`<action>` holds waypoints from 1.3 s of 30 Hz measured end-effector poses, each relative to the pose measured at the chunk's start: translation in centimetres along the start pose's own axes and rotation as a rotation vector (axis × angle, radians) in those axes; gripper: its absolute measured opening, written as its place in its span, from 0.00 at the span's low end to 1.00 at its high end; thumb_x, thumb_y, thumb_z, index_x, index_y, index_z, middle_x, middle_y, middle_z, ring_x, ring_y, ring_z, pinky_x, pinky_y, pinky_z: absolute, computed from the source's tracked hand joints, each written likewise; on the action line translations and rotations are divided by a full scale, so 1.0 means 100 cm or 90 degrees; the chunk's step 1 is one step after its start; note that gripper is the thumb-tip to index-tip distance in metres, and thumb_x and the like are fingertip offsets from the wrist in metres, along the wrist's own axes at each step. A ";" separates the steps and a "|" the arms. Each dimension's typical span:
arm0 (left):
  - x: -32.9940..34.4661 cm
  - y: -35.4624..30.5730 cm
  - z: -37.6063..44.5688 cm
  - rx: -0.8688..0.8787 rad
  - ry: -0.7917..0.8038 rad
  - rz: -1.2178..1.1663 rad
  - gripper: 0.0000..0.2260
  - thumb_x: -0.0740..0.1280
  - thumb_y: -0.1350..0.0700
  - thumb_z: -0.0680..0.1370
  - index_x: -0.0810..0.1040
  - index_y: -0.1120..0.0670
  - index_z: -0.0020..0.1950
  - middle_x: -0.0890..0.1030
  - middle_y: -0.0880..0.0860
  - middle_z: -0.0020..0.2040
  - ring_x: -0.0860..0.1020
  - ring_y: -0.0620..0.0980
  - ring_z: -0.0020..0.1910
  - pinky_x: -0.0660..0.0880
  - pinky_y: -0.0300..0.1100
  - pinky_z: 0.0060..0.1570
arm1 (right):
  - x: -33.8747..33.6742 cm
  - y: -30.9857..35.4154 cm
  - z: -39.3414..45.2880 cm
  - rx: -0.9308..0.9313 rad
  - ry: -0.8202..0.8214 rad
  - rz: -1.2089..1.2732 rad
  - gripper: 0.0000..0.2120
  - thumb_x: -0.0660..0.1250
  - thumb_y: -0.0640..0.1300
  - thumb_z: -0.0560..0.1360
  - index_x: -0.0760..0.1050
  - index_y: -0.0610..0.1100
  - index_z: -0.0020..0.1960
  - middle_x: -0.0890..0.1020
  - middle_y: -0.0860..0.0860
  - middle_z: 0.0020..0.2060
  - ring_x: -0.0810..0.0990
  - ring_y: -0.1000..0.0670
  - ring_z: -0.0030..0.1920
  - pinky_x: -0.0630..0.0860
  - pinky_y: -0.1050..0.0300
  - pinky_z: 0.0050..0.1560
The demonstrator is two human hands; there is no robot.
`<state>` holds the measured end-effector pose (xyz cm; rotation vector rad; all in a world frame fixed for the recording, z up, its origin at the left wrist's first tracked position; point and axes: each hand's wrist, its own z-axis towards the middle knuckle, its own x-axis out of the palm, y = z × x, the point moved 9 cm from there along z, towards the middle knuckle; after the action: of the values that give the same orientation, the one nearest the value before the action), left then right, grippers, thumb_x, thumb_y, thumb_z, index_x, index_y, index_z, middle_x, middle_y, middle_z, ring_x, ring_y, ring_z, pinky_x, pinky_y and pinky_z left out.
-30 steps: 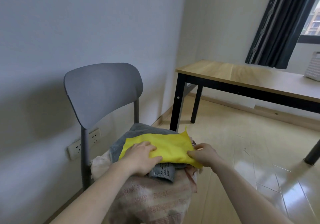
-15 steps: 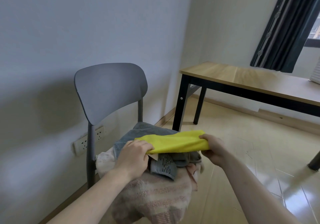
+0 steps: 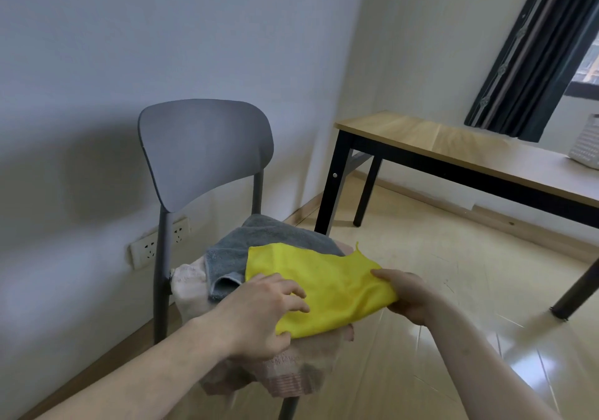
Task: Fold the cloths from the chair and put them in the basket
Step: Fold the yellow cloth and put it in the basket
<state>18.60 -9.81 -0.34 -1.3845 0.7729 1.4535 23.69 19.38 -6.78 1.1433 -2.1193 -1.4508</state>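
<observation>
A yellow cloth [image 3: 327,285] lies spread on top of a pile on the grey chair [image 3: 207,150]. Under it are a grey towel [image 3: 259,241] and a pinkish towel [image 3: 291,377] that hangs over the seat's front. My left hand [image 3: 259,312] rests on the yellow cloth's left part with its fingers spread and lightly bent. My right hand [image 3: 405,296] pinches the cloth's right edge, thumb on top. A white woven basket [image 3: 586,147] stands on the wooden table at the far right, cut off by the frame edge.
The wooden table [image 3: 453,147] with black legs stands to the right of the chair, against the wall. A dark curtain [image 3: 531,50] hangs behind it. A wall socket [image 3: 152,247] sits low behind the chair. Glossy floor lies between chair and table.
The yellow cloth, held up as a narrow fold half a second ago, now lies flat on the pile. My left hand went from gripping its left end to resting on it.
</observation>
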 end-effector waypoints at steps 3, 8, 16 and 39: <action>0.002 0.013 -0.004 -0.054 0.004 -0.023 0.28 0.64 0.36 0.75 0.70 0.39 0.75 0.63 0.39 0.79 0.59 0.41 0.77 0.54 0.42 0.78 | -0.008 0.008 -0.001 -0.029 -0.046 0.045 0.18 0.77 0.42 0.75 0.80 0.36 0.62 0.85 0.39 0.55 0.85 0.38 0.56 0.82 0.44 0.57; 0.015 0.043 -0.010 -0.152 0.075 -0.075 0.28 0.59 0.34 0.80 0.66 0.41 0.79 0.57 0.40 0.82 0.53 0.43 0.81 0.51 0.47 0.80 | 0.001 0.034 -0.021 -0.083 -0.042 0.121 0.15 0.74 0.39 0.77 0.78 0.35 0.62 0.84 0.39 0.53 0.83 0.40 0.48 0.80 0.49 0.44; -0.005 0.100 -0.018 -0.363 -0.110 -0.232 0.21 0.61 0.47 0.83 0.71 0.48 0.75 0.70 0.47 0.76 0.70 0.49 0.72 0.68 0.46 0.69 | 0.051 0.094 -0.067 -0.195 0.004 0.072 0.07 0.73 0.44 0.78 0.80 0.43 0.54 0.83 0.44 0.52 0.83 0.45 0.48 0.79 0.53 0.43; 0.019 0.159 -0.018 -0.517 -0.252 -0.748 0.21 0.73 0.39 0.73 0.87 0.58 0.49 0.86 0.48 0.47 0.81 0.47 0.50 0.74 0.45 0.56 | 0.221 0.047 -0.129 -0.392 0.261 -0.439 0.11 0.73 0.49 0.75 0.79 0.52 0.56 0.85 0.50 0.50 0.88 0.46 0.40 0.86 0.44 0.41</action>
<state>4.81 -16.57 -5.09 -1.5743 -0.9021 0.9682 16.29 -4.81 -0.71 1.7732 -0.9195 -1.7513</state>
